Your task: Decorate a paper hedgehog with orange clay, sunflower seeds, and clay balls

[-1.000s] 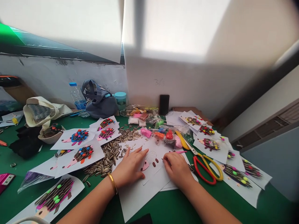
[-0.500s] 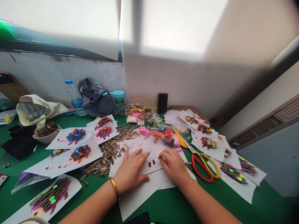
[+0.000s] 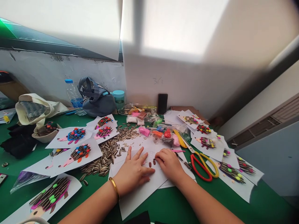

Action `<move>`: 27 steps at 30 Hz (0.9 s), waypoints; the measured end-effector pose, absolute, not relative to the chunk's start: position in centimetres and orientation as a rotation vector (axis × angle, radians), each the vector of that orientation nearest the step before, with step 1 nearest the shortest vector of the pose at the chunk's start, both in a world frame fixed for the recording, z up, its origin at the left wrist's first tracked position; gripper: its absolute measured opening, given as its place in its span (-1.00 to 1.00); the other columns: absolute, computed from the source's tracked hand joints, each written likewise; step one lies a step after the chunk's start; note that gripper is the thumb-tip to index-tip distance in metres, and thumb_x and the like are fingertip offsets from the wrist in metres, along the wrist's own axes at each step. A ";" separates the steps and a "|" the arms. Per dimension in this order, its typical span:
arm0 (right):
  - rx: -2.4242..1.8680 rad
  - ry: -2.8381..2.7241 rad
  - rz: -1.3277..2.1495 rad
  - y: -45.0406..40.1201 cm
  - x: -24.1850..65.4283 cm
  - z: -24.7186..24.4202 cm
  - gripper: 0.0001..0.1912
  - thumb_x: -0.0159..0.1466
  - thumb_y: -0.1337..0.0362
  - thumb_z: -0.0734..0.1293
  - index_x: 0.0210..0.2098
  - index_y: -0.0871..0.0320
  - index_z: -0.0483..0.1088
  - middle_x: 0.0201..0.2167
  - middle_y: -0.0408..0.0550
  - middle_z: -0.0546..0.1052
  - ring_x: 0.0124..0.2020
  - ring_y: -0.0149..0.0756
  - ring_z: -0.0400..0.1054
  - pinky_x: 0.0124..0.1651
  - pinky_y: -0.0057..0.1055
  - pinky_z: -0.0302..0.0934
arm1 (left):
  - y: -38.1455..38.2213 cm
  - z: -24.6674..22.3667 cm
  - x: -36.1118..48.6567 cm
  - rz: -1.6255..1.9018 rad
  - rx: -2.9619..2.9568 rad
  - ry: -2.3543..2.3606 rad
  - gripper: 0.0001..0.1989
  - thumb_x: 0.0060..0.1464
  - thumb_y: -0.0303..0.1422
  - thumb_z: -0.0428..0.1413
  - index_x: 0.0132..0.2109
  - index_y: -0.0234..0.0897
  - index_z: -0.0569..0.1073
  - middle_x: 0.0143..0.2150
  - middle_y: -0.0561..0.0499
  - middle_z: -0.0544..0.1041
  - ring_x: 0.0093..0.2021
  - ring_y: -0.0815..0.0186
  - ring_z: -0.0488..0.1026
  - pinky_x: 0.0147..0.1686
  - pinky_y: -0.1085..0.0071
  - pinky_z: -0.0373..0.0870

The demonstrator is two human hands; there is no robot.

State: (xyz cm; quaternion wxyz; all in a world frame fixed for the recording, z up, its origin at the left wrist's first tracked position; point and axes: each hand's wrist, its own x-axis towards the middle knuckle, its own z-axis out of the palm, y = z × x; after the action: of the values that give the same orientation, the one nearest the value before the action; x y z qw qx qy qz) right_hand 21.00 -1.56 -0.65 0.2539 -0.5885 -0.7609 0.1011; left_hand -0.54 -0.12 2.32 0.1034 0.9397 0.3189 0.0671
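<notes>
Right hand (image 3: 168,163), shifted inward to the brown ovals (image 3: 150,164), work now centred there, fingertips together, contents unclear; left hand (image 3: 133,169) spread open left of them, apparently steadying paper (image 3: 137,199).

A white sheet of paper (image 3: 136,200) lies flat on a green table (image 3: 171,207), one corner angled toward the near edge, midway between the sides. Two small brown ovals (image 3: 150,164) sit side by side on it, just below a pale, finely patterned drawing (image 3: 150,155).
</notes>
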 end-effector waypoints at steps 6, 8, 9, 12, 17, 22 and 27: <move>-1.589 -2.096 0.264 -1.6 20.9 -0.4 -0.85 0.30 0.40 0.28 -0.34 0.07 0.46 -0.33 -0.12 0.48 -0.23 -0.27 0.29 -0.14 -0.33 0.08 | -0.1 2.3 -0.5 0.230 2.757 0.930 -0.65 0.04 -0.18 0.24 0.01 0.26 0.49 0.28 0.01 0.31 0.37 -0.15 0.01 0.20 -0.40 -0.46; -1.588 -2.087 0.257 -1.5 20.8 -0.4 -0.84 0.30 0.40 0.28 -0.35 0.07 0.45 -0.33 -0.12 0.47 -0.23 -0.26 0.29 -0.14 -0.33 0.08 | -0.1 2.3 -0.6 0.232 2.755 0.927 -0.65 0.04 -0.18 0.24 0.01 0.26 0.49 0.28 0.01 0.31 0.37 -0.15 0.00 0.21 -0.39 -0.46; -1.587 -2.084 0.255 -1.5 20.8 -0.4 -0.84 0.30 0.40 0.28 -0.35 0.07 0.45 -0.34 -0.11 0.47 -0.23 -0.26 0.29 -0.14 -0.33 0.08 | -0.1 2.3 -0.5 0.232 2.754 0.928 -0.65 0.04 -0.18 0.24 0.01 0.26 0.49 0.28 0.01 0.31 0.37 -0.15 0.00 0.21 -0.39 -0.46; -1.571 -2.104 0.267 -1.4 20.8 -0.4 -0.82 0.31 0.40 0.27 -0.37 0.06 0.45 -0.35 -0.11 0.47 -0.24 -0.26 0.30 -0.14 -0.34 0.09 | -0.1 2.4 -0.5 0.215 2.759 0.933 -0.63 0.04 -0.19 0.24 0.02 0.27 0.48 0.28 -0.01 0.31 0.37 -0.16 0.00 0.20 -0.41 -0.44; -1.534 -2.120 0.297 -1.3 20.8 -0.4 -0.81 0.32 0.40 0.26 -0.38 0.06 0.45 -0.35 -0.11 0.47 -0.24 -0.27 0.30 -0.13 -0.34 0.10 | 0.0 2.4 -0.6 0.196 2.755 0.920 -0.63 0.05 -0.15 0.23 0.04 0.29 0.46 0.28 -0.01 0.30 0.37 -0.17 0.00 0.19 -0.43 -0.42; -1.519 -2.122 0.317 -1.3 20.8 -0.5 -0.81 0.33 0.39 0.26 -0.38 0.06 0.45 -0.35 -0.12 0.46 -0.24 -0.27 0.30 -0.12 -0.33 0.10 | 0.0 2.2 -0.6 0.183 2.750 0.917 -0.63 0.06 -0.14 0.21 0.04 0.28 0.46 0.28 -0.02 0.29 0.37 -0.16 -0.01 0.19 -0.43 -0.41; -1.560 -2.107 0.331 -1.3 20.9 -0.6 -0.84 0.31 0.40 0.28 -0.36 0.07 0.44 -0.33 -0.12 0.47 -0.23 -0.28 0.30 -0.11 -0.34 0.09 | 0.0 2.2 -0.6 0.185 2.752 0.921 -0.62 0.04 -0.16 0.23 0.04 0.27 0.47 0.29 -0.03 0.29 0.37 -0.17 -0.01 0.20 -0.42 -0.41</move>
State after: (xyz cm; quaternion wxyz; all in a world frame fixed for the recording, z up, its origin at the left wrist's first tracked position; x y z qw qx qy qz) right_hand 20.93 -1.34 -0.56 0.2472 -0.5721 -0.7726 0.1212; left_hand -0.61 0.00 2.22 0.1168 0.9399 0.3145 0.0631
